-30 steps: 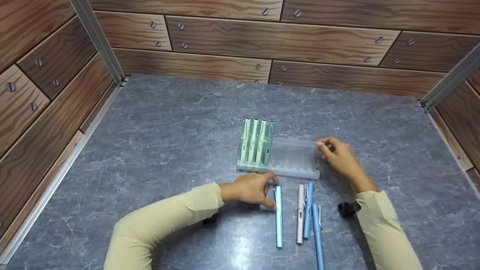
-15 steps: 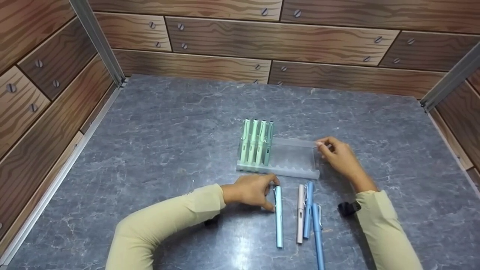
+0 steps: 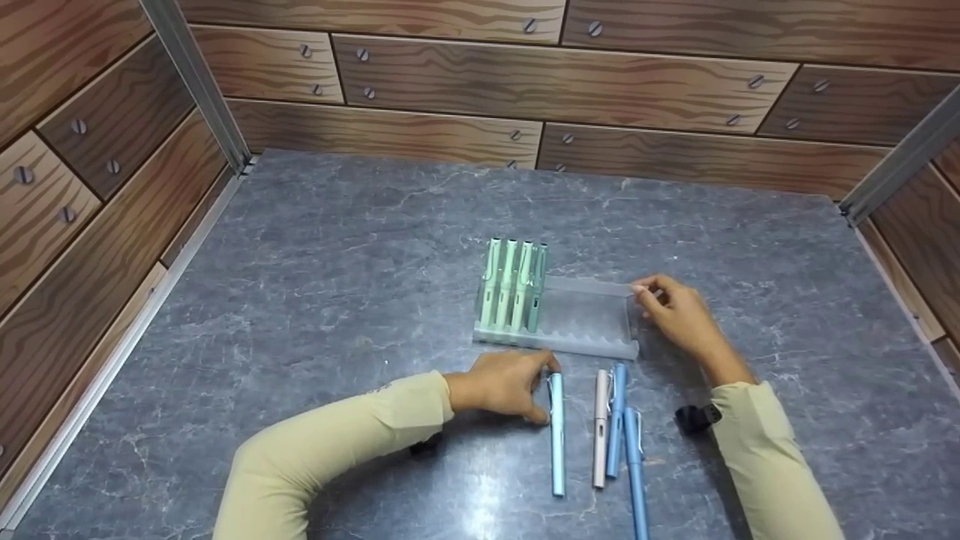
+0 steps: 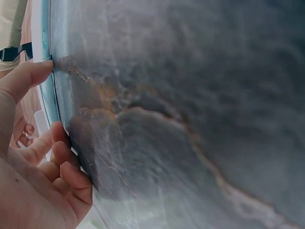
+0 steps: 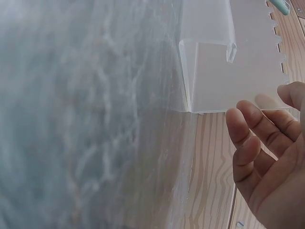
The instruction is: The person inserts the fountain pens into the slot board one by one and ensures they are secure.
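My left hand [image 3: 504,382] is at the cap end of a light blue pen [image 3: 557,442] lying on the tabletop. Its thumb touches the pen's side and its index finger reaches the top end; the left wrist view shows both against the pen [image 4: 42,43]. A clear plastic pen stand [image 3: 589,307] holds several green pens [image 3: 510,285] in its left slots. With thumb and index finger, my right hand [image 3: 679,311] pinches the stand's upper right corner. In the right wrist view a fingertip shows through the clear panel [image 5: 214,78].
To the right of the light blue pen lie a greyish-pink pen [image 3: 601,435], a blue pen [image 3: 616,427] and another blue pen [image 3: 636,472] nearer the front. Wood-patterned panels [image 3: 525,82] wall the grey marbled table [image 3: 360,225] at the back and sides.
My left hand has shifted very slightly to the right and toward the front, closer against the light blue pen. The right hand, stand and pens have stayed put.
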A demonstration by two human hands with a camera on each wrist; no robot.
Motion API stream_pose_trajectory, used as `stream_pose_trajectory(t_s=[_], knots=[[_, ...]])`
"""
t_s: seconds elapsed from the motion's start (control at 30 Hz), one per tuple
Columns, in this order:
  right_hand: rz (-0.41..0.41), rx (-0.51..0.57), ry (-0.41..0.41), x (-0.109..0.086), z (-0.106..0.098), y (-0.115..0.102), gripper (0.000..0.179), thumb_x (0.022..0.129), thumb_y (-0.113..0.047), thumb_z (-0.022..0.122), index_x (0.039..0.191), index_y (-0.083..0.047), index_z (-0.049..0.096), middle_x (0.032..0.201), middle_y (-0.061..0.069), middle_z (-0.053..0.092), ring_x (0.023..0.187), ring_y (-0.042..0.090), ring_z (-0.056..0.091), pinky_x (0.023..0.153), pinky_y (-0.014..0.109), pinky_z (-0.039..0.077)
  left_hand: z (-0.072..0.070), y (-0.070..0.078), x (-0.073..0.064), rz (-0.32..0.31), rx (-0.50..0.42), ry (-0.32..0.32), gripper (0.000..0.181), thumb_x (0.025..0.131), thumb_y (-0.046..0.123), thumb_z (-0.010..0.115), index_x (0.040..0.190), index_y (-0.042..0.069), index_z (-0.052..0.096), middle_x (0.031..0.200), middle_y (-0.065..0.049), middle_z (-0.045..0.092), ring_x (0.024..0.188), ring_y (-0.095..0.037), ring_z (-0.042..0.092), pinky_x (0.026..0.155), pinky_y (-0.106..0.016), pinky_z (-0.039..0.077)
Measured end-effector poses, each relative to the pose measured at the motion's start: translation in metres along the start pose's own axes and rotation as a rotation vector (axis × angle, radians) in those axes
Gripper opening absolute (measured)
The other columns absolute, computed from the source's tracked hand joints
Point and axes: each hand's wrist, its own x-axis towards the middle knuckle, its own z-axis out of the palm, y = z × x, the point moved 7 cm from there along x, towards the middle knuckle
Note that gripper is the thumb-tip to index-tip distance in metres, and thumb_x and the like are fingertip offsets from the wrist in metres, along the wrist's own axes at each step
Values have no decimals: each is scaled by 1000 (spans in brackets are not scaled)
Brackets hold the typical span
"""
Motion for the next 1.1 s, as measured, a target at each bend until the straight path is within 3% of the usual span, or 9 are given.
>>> stream_pose_trajectory(t_s=[0.2,0.43,0.63,0.87,1.1], knots=[[11,-2,-14,0,0,1,33,100,-29,52,112,-1,65,93,18,68,70,19,65,58,17,45,-1,0,0,-20,10,28,63,71,35,81,124,22,52,74,12,51,65,-6,49,52,-23,38],[3,15,-5,1,-1,0,32,99,-27,54,111,0,65,94,20,68,63,10,63,55,15,45,-4,-3,-1,-48,-37,57,63,72,31,79,125,21,48,73,14,57,60,-4,50,51,-21,39],[9,22,-4,1,-1,0,30,99,-25,54,110,1,65,94,21,68,61,9,63,53,16,44,-7,-4,-2,-27,-95,83,63,72,25,76,127,20,45,76,13,66,60,1,52,53,-19,38],[12,23,-9,1,-1,0,31,99,-27,54,111,0,65,95,21,68,61,8,62,53,16,44,-9,-6,-2,-18,-180,79,65,73,18,74,130,19,42,77,15,64,61,1,52,54,-19,39],[15,14,-10,0,0,0,30,99,-26,54,111,-1,65,94,19,68,63,10,63,54,17,44,-13,-7,-3,-25,-317,107,67,72,8,74,129,17,41,79,8,62,62,-1,50,55,-18,40]])
